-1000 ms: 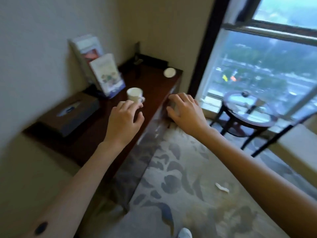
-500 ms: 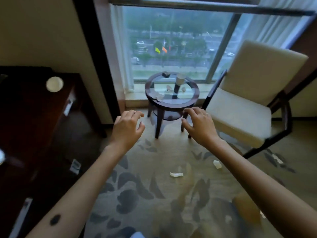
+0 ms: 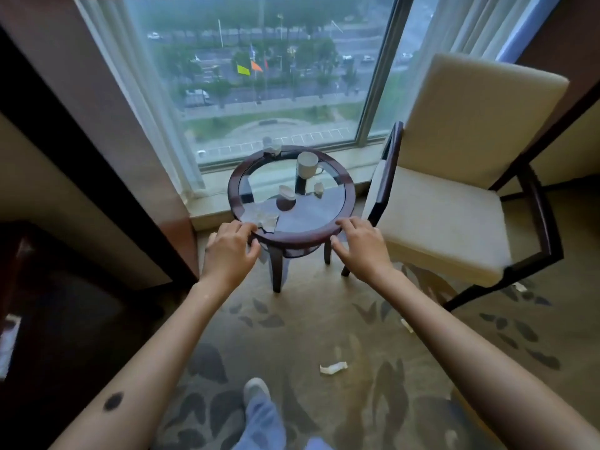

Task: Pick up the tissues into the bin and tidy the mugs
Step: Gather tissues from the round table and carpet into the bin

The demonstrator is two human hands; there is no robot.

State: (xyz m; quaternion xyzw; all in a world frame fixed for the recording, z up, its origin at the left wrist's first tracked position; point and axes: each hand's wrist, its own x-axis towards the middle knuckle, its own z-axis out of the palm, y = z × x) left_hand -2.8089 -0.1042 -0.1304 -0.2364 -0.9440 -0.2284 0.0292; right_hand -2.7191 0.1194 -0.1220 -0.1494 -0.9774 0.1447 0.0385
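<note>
A white mug [image 3: 307, 164] stands upright on the round glass-topped side table [image 3: 337, 229] by the window. Crumpled tissues lie on the glass: one flat piece [image 3: 267, 219] at the near left rim, a small wad [image 3: 287, 191] in the middle and another [image 3: 318, 189] beside the mug. More tissues lie on the carpet: one [image 3: 333, 367] in front of me, one [image 3: 406, 325] by my right arm, one [image 3: 519, 286] under the chair. My left hand [image 3: 229, 252] and my right hand [image 3: 364, 244] hover at the table's near rim, fingers apart, holding nothing. No bin is in view.
A cream armchair [image 3: 454, 203] with a dark frame stands right of the table. A dark wooden desk [image 3: 48, 319] fills the lower left. The large window [image 3: 259, 76] is behind the table. My shoe [image 3: 256, 389] and trouser leg show on the patterned carpet.
My view has swung from the dark desk with its mug to the window. Both hands left the desk and moved up to the round table's near rim, which is now closer.
</note>
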